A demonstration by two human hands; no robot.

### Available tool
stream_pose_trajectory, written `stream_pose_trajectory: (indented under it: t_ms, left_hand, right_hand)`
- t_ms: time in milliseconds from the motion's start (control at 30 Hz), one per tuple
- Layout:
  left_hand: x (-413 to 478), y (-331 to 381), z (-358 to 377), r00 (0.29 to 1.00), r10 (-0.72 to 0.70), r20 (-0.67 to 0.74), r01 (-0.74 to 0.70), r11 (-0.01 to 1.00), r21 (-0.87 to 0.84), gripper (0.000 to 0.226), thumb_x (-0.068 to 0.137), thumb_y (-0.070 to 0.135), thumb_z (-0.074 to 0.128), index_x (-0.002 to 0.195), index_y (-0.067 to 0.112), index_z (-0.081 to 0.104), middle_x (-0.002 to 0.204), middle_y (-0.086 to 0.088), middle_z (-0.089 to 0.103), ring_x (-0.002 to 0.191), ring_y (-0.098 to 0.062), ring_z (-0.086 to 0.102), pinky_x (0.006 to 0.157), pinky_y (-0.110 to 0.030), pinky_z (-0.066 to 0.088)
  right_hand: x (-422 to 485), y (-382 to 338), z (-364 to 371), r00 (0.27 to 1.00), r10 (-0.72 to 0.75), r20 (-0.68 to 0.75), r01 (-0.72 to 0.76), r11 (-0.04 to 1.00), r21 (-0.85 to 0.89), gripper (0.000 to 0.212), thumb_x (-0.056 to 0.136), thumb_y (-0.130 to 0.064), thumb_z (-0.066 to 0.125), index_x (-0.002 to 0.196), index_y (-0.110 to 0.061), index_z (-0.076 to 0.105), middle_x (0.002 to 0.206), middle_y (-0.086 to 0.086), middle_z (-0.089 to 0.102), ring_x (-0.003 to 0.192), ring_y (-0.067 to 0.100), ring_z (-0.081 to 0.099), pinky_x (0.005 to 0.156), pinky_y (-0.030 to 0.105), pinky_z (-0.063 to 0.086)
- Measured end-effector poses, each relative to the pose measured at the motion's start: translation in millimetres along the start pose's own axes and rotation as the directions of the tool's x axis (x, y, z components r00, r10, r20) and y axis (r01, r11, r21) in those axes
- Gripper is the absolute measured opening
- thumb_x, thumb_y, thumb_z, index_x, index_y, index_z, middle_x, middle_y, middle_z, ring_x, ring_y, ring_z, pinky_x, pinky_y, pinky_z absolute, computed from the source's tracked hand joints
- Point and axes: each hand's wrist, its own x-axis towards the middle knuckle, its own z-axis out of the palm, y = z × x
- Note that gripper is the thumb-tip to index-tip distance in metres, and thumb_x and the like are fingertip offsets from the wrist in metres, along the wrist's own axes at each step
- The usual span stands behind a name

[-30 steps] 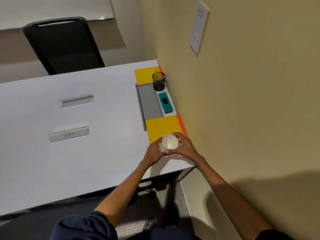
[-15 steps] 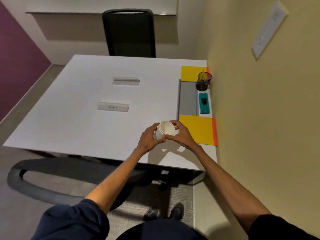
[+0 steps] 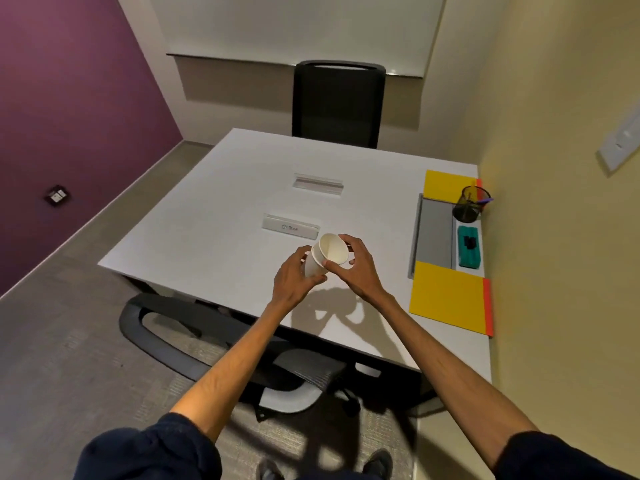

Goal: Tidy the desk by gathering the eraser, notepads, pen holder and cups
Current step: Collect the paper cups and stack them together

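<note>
Since the head view is all there is, everything below comes from it.

Both hands are on a white paper cup (image 3: 327, 254), held up over the near middle of the surface (image 3: 207, 244) and not touching it. The left grip (image 3: 298, 275) is wrapped round the lower body of the cup. The right grip (image 3: 353, 268) pinches it up by the rim, thumb on the near side and fingers over the far side. The cup's tilted so its mouth faces back at the camera. It could be two cups nested, honestly can't tell.

My guess on the two-handed hold is that it's either seating one cup into another or steadying a flimsy thing so it doesn't crumple. It looks empty, so the tilt costs nothing.

The other task stuff is lined up along the right edge by the yellow wall. There's a near notepad (image 3: 446, 296) and a far notepad (image 3: 441, 183), both yellow. The black mesh pen holder (image 3: 469, 206) stands at the far pad's near edge, but I can't tell if it's actually on it. The teal eraser (image 3: 469, 251) lies between the pads, just beside a grey tray (image 3: 434, 233). So I'd say the cup is the piece left to join that row.

Two clear name plates (image 3: 289, 227) sit mid-surface, just far of the hands. A black chair (image 3: 337, 105) stands at the far side, and another chair (image 3: 194, 344) is at the near left.

I can't see anything between the cup and the near notepad. The tight bit is probably the strip by the wall, where the holder and eraser already take up room.
</note>
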Motion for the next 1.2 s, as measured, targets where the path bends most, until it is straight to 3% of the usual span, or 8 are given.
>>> stream_pose_trajectory:
  t_ms: [267, 500, 600, 767, 933, 1033, 1200]
  left_hand:
    - [9, -46, -82, 0.993, -0.022, -0.112, 0.02, 1.0, -0.018, 0.07, 0.071, 0.032, 0.083, 0.134, 0.027, 0.052, 0.123, 0.0, 0.067, 0.107, -0.024, 0.063, 0.089, -0.043, 0.055]
    - [12, -98, -149, 0.975, -0.099, -0.199, 0.084, 0.993, -0.087, 0.07, 0.071, 0.032, 0.083, 0.134, 0.026, 0.052, 0.121, -0.001, 0.067, 0.105, -0.025, 0.062, 0.081, -0.035, 0.049]
    - [7, -125, -175, 0.962, -0.148, -0.229, 0.124, 0.986, -0.114, 0.072, 0.071, 0.033, 0.084, 0.135, 0.025, 0.051, 0.122, -0.002, 0.066, 0.108, -0.026, 0.061, 0.086, -0.039, 0.052]
    - [5, -152, -206, 0.895, -0.306, -0.325, 0.188, 0.919, -0.347, 0.076, 0.071, 0.036, 0.085, 0.137, 0.022, 0.05, 0.126, -0.006, 0.066, 0.115, -0.026, 0.062, 0.097, -0.044, 0.052]
    - [2, -170, -234, 0.845, -0.354, -0.401, 0.194, 0.901, -0.389, 0.074, 0.068, 0.036, 0.086, 0.133, 0.022, 0.052, 0.126, -0.005, 0.067, 0.114, -0.027, 0.063, 0.095, -0.041, 0.051]
    - [-1, -188, -253, 0.808, -0.379, -0.45, 0.19, 0.892, -0.409, 0.073, 0.067, 0.033, 0.087, 0.131, 0.021, 0.053, 0.124, -0.005, 0.067, 0.112, -0.028, 0.063, 0.091, -0.038, 0.051]
    - [-7, -222, -281, 0.784, -0.404, -0.472, 0.215, 0.889, -0.405, 0.073, 0.068, 0.026, 0.088, 0.131, 0.018, 0.053, 0.124, -0.008, 0.065, 0.115, -0.03, 0.059, 0.095, -0.047, 0.053]
  right_hand:
    - [24, -59, 69, 0.992, -0.088, -0.091, 0.094, 0.993, 0.068, 0.063, 0.081, -0.031, 0.08, 0.135, -0.021, 0.05, 0.133, -0.006, 0.053, 0.114, 0.015, 0.055, 0.086, 0.027, 0.048]
    - [35, -99, 139, 0.981, -0.137, -0.134, 0.156, 0.978, 0.14, 0.061, 0.08, -0.037, 0.075, 0.133, -0.018, 0.05, 0.132, -0.004, 0.053, 0.113, 0.015, 0.055, 0.082, 0.025, 0.049]
    - [38, -111, 172, 0.979, -0.13, -0.154, 0.157, 0.972, 0.176, 0.061, 0.079, -0.04, 0.071, 0.131, -0.016, 0.051, 0.13, -0.005, 0.054, 0.111, 0.013, 0.055, 0.08, 0.024, 0.049]
    - [40, -130, 228, 0.982, -0.114, -0.15, 0.147, 0.962, 0.231, 0.059, 0.08, -0.041, 0.068, 0.13, -0.014, 0.051, 0.13, 0.0, 0.056, 0.112, 0.015, 0.055, 0.076, 0.014, 0.046]
    - [45, -146, 263, 0.98, -0.078, -0.181, 0.131, 0.943, 0.307, 0.055, 0.083, -0.038, 0.065, 0.129, -0.011, 0.051, 0.124, 0.002, 0.056, 0.108, 0.015, 0.054, 0.073, 0.005, 0.045]
    - [56, -155, 283, 0.986, -0.083, -0.146, 0.124, 0.944, 0.306, 0.054, 0.084, -0.036, 0.064, 0.129, -0.01, 0.051, 0.124, 0.005, 0.056, 0.108, 0.016, 0.053, 0.078, 0.01, 0.044]
    - [67, -166, 319, 0.993, -0.067, -0.092, 0.093, 0.944, 0.315, 0.054, 0.082, -0.04, 0.063, 0.127, -0.012, 0.053, 0.124, 0.002, 0.056, 0.103, 0.01, 0.053, 0.077, 0.015, 0.042]
